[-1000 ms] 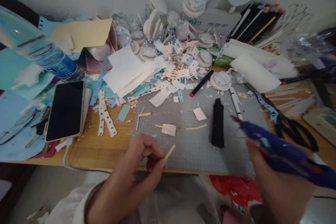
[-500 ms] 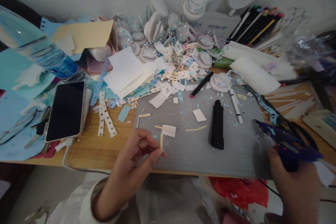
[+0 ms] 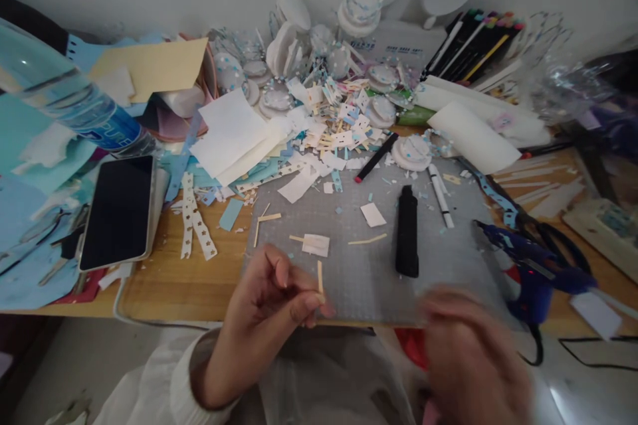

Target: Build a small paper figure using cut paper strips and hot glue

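My left hand point(image 3: 279, 312) pinches a thin cream paper strip point(image 3: 320, 277) upright between thumb and forefinger, over the near edge of the grey cutting mat point(image 3: 363, 285). My right hand point(image 3: 471, 352) is smeared by motion near the mat's front edge, so its fingers cannot be made out. To its right lies a blue glue gun point(image 3: 531, 269) with a small red light. Just beyond my left hand rests a small white paper piece point(image 3: 316, 245) with a cream strip sticking out on its left. Another cream strip point(image 3: 367, 239) and a black tube-shaped object point(image 3: 407, 232) lie farther right.
A phone point(image 3: 118, 212) and a water bottle point(image 3: 84, 106) stand at the left. Heaped paper scraps point(image 3: 343, 119) and white round pieces point(image 3: 286, 50) fill the back. Pens point(image 3: 468, 46) are gathered at the back right; scissors point(image 3: 568, 252) lie behind the glue gun.
My right hand has let go of the glue gun, which now lies at the right, and has moved left. My left hand has shifted slightly right with the strip.
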`<state>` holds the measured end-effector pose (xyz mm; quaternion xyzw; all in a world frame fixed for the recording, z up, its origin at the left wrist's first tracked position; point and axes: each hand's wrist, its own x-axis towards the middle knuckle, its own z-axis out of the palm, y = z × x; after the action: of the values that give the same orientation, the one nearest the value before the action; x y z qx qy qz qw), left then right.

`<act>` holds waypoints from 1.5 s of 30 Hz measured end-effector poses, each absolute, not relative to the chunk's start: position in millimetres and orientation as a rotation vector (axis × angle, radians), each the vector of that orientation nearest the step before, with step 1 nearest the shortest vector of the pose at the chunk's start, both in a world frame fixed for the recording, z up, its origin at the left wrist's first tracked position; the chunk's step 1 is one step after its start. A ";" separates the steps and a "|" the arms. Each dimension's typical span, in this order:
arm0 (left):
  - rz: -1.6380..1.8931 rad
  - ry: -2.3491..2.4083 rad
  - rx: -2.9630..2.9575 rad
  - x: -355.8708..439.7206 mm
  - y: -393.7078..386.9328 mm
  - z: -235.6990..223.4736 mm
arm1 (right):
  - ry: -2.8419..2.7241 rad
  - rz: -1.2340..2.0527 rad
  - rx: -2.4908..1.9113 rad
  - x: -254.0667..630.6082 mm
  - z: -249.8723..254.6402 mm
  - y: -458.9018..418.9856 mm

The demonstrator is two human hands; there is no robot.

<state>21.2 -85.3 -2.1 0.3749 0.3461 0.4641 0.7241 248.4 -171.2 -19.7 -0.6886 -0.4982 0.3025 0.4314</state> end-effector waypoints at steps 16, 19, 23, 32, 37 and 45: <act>1.060 0.747 0.737 30.3 -87.3 -13.4 | -0.572 2.102 -0.838 175.5 -16.2 -88.6; 1.067 0.816 0.778 31.4 -86.1 -17.2 | -0.610 2.103 -0.876 177.9 -16.5 -83.6; 1.071 1.102 1.153 26.1 -89.4 -26.7 | -0.773 1.955 -1.071 192.5 -22.6 -73.7; 0.846 1.104 2.481 14.3 -85.5 -59.6 | -1.414 1.580 -1.514 226.8 -28.2 -36.5; 0.709 1.063 2.577 18.0 -81.6 -58.7 | -1.405 1.716 -1.574 225.8 -26.5 -19.6; 0.729 1.079 2.539 17.9 -79.2 -58.9 | -1.474 1.903 -1.529 224.6 -30.9 1.8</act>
<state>17.9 -79.2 -58.9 0.8806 0.3742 0.2528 0.1437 224.6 1.8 -30.9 -0.5305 -0.5114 0.6604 0.1444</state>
